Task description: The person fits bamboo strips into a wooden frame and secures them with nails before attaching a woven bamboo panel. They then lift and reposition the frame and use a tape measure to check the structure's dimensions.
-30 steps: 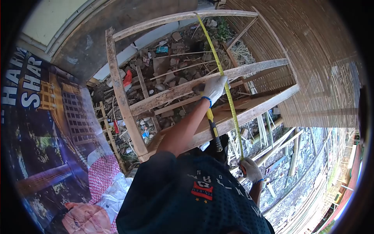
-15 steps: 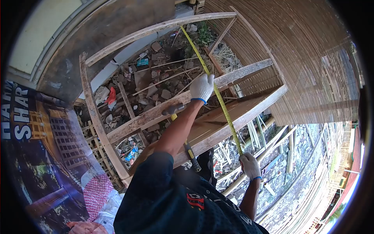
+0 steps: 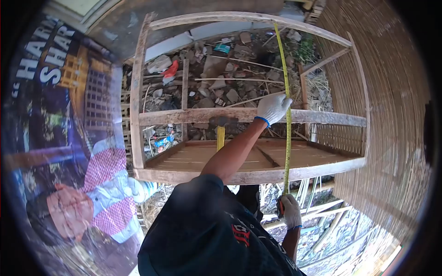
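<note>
A yellow measuring tape [image 3: 287, 138] runs across the wooden frame [image 3: 207, 117], from its far rail past the near one. My left hand [image 3: 272, 109], in a white glove with a blue cuff, is closed on the blade beside the middle rail. Below the near rail, my right hand [image 3: 292, 212], gloved alike, grips the tape measure's case [image 3: 280, 207], dark with some red. A hammer [image 3: 221, 135] with a yellow handle has its dark head at the middle rail. My left forearm hides part of its handle.
Rubble and loose sticks [image 3: 225, 87] cover the ground inside the frame. A woven bamboo wall [image 3: 391, 138] stands at right. On the left hangs a printed banner [image 3: 69, 119]. Bamboo poles [image 3: 329, 230] lie by my right hand. A brown panel [image 3: 221, 158] sits behind the near rail.
My view has turned, so the frame now appears level and farther right. Both hands remain on the measuring tape, which still stretches across the frame.
</note>
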Action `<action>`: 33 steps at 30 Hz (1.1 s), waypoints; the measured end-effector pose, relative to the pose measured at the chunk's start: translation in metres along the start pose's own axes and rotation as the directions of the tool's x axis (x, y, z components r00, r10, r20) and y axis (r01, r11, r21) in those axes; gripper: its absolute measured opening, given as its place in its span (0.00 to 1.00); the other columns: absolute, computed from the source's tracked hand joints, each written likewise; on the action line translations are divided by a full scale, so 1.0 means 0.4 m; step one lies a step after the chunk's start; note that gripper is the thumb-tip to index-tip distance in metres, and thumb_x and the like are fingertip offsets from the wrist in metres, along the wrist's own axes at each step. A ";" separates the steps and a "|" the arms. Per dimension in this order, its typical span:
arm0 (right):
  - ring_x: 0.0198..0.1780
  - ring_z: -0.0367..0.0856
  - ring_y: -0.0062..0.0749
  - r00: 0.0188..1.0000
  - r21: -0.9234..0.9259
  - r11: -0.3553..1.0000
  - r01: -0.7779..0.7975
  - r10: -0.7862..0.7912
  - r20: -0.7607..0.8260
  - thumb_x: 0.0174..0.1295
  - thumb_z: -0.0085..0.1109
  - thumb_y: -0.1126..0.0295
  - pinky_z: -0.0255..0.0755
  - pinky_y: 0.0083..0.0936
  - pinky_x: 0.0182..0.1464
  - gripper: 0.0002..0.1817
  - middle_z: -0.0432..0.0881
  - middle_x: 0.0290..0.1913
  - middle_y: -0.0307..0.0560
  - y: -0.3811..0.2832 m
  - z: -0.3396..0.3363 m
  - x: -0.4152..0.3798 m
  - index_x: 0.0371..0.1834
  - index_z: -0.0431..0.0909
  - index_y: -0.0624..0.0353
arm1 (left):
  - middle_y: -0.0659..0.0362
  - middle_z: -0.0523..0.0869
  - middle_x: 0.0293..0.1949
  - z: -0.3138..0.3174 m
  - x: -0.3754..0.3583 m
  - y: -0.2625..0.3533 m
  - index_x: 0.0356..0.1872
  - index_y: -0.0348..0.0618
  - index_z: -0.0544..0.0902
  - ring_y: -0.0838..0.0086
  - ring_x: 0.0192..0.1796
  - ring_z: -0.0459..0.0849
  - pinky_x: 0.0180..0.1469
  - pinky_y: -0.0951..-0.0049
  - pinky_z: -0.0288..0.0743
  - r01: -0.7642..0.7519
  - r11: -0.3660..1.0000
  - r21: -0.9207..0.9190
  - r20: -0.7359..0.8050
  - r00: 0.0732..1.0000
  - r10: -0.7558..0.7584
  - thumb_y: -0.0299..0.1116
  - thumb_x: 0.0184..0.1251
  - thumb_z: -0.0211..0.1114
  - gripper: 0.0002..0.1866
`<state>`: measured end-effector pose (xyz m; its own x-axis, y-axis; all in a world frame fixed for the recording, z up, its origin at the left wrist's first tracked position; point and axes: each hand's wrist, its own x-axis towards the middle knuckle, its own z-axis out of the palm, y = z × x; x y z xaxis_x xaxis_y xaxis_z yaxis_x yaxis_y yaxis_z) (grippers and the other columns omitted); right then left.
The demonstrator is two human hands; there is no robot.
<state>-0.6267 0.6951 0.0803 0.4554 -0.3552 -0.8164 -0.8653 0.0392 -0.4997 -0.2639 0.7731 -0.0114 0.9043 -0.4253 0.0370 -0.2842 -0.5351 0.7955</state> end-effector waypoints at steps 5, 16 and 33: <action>0.34 0.77 0.24 0.988 0.002 1.000 0.021 -0.021 0.153 0.75 0.57 0.61 0.71 0.24 0.38 0.15 0.81 0.33 0.40 0.004 -0.056 0.062 0.42 0.84 0.63 | 0.41 0.89 0.37 -0.024 0.019 0.003 0.37 0.40 0.87 0.41 0.44 0.87 0.47 0.43 0.78 0.102 0.995 0.003 0.078 0.992 -0.102 0.57 0.75 0.60 0.26; 0.45 0.82 0.29 0.958 -0.048 0.995 0.086 -0.070 0.277 0.74 0.54 0.56 0.74 0.27 0.51 0.20 0.86 0.42 0.44 -0.011 -0.109 0.082 0.49 0.86 0.63 | 0.43 0.92 0.45 -0.016 0.041 -0.011 0.49 0.41 0.92 0.49 0.50 0.90 0.54 0.55 0.79 0.209 0.973 -0.099 0.265 0.948 -0.177 0.60 0.71 0.66 0.29; 0.48 0.85 0.39 0.998 -0.140 0.989 0.050 -0.043 0.056 0.74 0.56 0.55 0.76 0.34 0.55 0.21 0.88 0.44 0.54 0.002 -0.048 0.104 0.50 0.86 0.63 | 0.51 0.88 0.32 -0.058 0.064 0.011 0.45 0.34 0.90 0.69 0.36 0.84 0.44 0.63 0.76 0.212 0.957 -0.197 0.385 0.915 -0.123 0.50 0.74 0.68 0.24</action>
<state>-0.6125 0.6624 0.0515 0.5029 -0.3042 -0.8090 -0.8621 -0.1097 -0.4947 -0.2347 0.7767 0.0072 0.7393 -0.6044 -0.2969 -0.0180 -0.4584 0.8886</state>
